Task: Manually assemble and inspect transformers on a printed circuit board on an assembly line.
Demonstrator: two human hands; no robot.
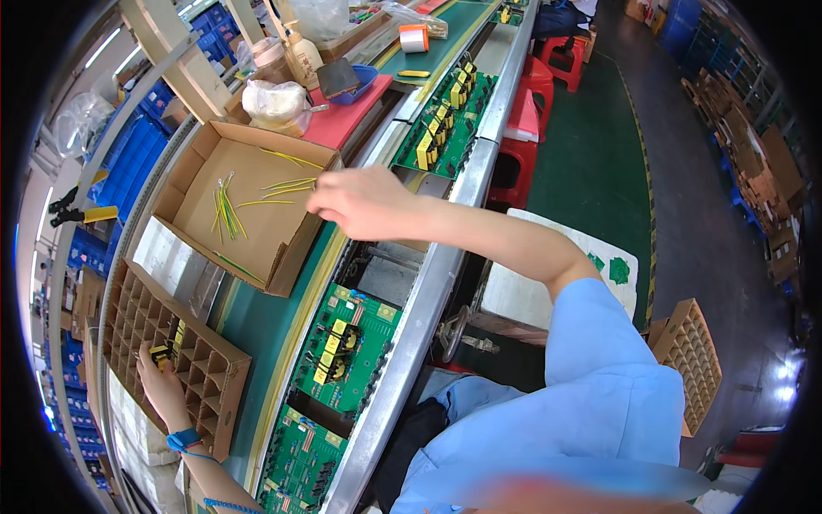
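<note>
At the left, my left hand (pixel 161 390) reaches into a divided cardboard box (pixel 224 411). Its fingers are closed around a small yellow-and-black transformer (pixel 159 352); more yellow parts stand in the cells beside it. My right hand (pixel 364 203) is at the right rim of a shallow cardboard tray (pixel 184 182). Those fingers are pinched together, and whatever is in them is hidden. Several yellow-green wires (pixel 226 210) lie loose in the tray, some with their ends close to my right fingertips. Below my right forearm, a green circuit board (pixel 360 310) carries yellow transformers.
Another circuit board (pixel 291 463) lies nearer me and a populated one (pixel 445 120) farther along the metal-railed line (pixel 390 377). Beyond the tray are a red board (pixel 342 128), a blue bowl (pixel 364 81) and bottles. Red stools (pixel 514 167) and a white block (pixel 548 300) stand right.
</note>
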